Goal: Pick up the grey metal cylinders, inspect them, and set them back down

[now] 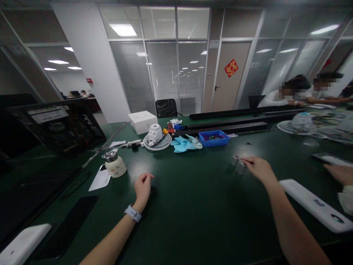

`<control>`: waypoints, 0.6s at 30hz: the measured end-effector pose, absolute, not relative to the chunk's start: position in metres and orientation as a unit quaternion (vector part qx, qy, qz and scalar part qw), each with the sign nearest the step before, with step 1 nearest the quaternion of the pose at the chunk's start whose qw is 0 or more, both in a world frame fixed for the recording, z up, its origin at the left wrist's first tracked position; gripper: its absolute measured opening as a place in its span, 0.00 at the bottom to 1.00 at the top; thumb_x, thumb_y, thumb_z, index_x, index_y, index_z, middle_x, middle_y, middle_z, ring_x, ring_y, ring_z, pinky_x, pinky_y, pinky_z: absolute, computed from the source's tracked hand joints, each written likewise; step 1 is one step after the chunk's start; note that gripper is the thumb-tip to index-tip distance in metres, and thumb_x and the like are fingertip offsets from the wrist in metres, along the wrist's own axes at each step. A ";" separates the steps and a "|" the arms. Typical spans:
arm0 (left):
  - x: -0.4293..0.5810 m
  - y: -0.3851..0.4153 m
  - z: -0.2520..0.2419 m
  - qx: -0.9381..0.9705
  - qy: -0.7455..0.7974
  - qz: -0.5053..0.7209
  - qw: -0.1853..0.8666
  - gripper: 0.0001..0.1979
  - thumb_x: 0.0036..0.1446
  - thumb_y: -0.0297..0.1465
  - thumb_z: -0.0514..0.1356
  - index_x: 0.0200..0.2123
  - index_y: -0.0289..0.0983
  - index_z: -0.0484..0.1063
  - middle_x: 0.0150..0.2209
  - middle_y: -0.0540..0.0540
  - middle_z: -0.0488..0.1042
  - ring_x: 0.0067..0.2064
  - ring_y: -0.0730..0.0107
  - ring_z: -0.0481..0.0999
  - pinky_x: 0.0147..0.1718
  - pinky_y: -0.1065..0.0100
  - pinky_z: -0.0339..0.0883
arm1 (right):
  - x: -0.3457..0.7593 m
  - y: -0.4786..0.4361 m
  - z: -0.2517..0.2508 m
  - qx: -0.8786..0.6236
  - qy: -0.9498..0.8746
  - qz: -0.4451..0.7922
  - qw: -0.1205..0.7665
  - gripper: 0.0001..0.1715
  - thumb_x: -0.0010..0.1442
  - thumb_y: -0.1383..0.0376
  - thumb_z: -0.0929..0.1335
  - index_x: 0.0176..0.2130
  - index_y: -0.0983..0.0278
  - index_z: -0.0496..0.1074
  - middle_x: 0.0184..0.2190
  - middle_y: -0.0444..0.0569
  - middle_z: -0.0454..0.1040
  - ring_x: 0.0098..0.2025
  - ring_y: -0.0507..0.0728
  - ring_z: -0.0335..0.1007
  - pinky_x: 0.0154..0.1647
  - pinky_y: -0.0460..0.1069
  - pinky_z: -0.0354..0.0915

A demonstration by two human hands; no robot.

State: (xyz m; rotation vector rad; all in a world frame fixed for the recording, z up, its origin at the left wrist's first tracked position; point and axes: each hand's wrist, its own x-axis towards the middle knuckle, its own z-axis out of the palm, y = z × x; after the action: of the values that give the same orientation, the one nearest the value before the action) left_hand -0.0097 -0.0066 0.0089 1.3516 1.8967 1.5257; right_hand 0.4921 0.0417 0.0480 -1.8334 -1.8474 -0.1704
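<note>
On the right side of the dark green table, my right hand (pixel 257 168) pinches the top of a small, shiny grey cylinder (pixel 241 169). A second small cylinder (pixel 235 159) stands close beside it, to the left. What these cylinders are is too small to tell. My left hand (pixel 142 188), with a grey watch on the wrist, rests on the table with its fingers curled in and nothing visible in them. The cream jar with a metal lid (pixel 116 167) is the nearest thing to it, on the left.
Along the back lie a white fan housing (pixel 154 136), light-blue fan blades (pixel 183 143), a blue tray (pixel 214 139) of small parts and a white box (pixel 142 121). A long white device (pixel 314 204) lies by my right forearm. Another person's hand (pixel 339 173) reaches in at right.
</note>
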 end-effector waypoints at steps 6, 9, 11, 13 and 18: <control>-0.010 -0.006 0.005 0.479 0.672 0.532 0.188 0.12 0.46 0.38 0.53 0.25 0.38 0.74 0.22 0.51 0.69 0.26 0.66 0.68 0.28 0.69 0.57 | 0.487 0.037 0.048 -0.708 -0.669 -0.063 0.218 0.17 0.60 0.62 0.63 0.43 0.60 0.80 0.38 0.51 0.79 0.38 0.59 0.74 0.37 0.50 0.65; -0.012 -0.005 0.003 0.480 0.672 0.530 0.195 0.12 0.47 0.38 0.54 0.25 0.38 0.74 0.22 0.51 0.70 0.26 0.66 0.68 0.27 0.69 0.57 | 0.486 0.034 0.051 -0.721 -0.658 -0.055 0.211 0.18 0.61 0.60 0.63 0.44 0.59 0.79 0.39 0.52 0.79 0.38 0.60 0.74 0.37 0.50 0.65; -0.012 -0.005 0.003 0.479 0.673 0.528 0.196 0.12 0.47 0.38 0.54 0.26 0.38 0.74 0.22 0.51 0.70 0.26 0.66 0.68 0.27 0.69 0.57 | 0.484 0.033 0.051 -0.727 -0.653 -0.053 0.207 0.18 0.61 0.59 0.63 0.44 0.59 0.79 0.41 0.52 0.78 0.39 0.59 0.74 0.38 0.50 0.65; -0.012 -0.005 0.003 0.480 0.675 0.526 0.193 0.12 0.47 0.38 0.54 0.26 0.38 0.74 0.22 0.51 0.70 0.26 0.66 0.68 0.27 0.69 0.57 | 0.482 0.031 0.052 -0.734 -0.644 -0.056 0.210 0.19 0.60 0.57 0.63 0.44 0.58 0.79 0.43 0.52 0.78 0.40 0.60 0.74 0.38 0.50 0.65; -0.011 -0.006 0.005 0.486 0.673 0.527 0.185 0.12 0.47 0.38 0.53 0.25 0.38 0.74 0.22 0.50 0.70 0.27 0.65 0.69 0.27 0.69 0.58 | 0.477 0.030 0.052 -0.780 -0.587 -0.039 0.213 0.20 0.60 0.53 0.64 0.44 0.57 0.79 0.41 0.54 0.78 0.40 0.62 0.74 0.37 0.52 0.65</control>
State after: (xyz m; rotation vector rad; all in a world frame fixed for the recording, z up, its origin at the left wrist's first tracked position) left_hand -0.0107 -0.0064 0.0045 1.3687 1.8957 1.4841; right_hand 0.4771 0.0296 0.0521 -2.1643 -1.6305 -0.1090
